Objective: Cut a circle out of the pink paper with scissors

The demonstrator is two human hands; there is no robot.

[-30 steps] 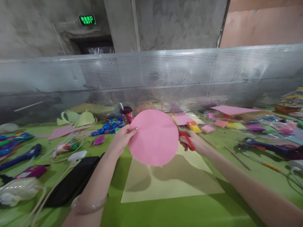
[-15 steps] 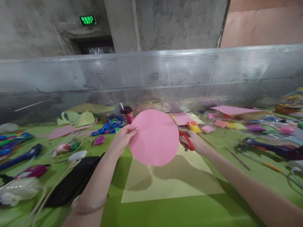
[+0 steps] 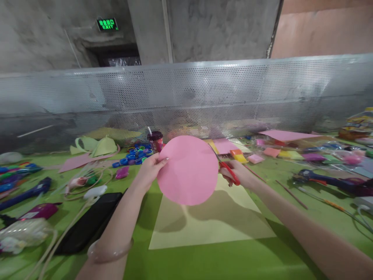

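Left hand [image 3: 150,169] fingers pinch pink paper disc [image 3: 188,171] by left rim, above yellow sheet [image 3: 210,221], table [image 3: 204,264] middle. Right hand [image 3: 240,175] fingers clenched through red scissors [image 3: 229,171], blades at disc's right rim. Outline already looks round; at most edge trimming left.

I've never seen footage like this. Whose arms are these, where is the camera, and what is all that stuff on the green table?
There is no machine here. These are a person's own bare arms, filmed by a camera worn on their head that looks forward and down. The left hand pinches the edge of a pink paper disc, held up above a pale yellow sheet that lies on the green table. The right hand grips red-handled scissors at the disc's right edge. Around them lie craft supplies: a pile of blue rings, a dark cup, a black case and small coloured blocks. A perforated metal screen stands behind the table.
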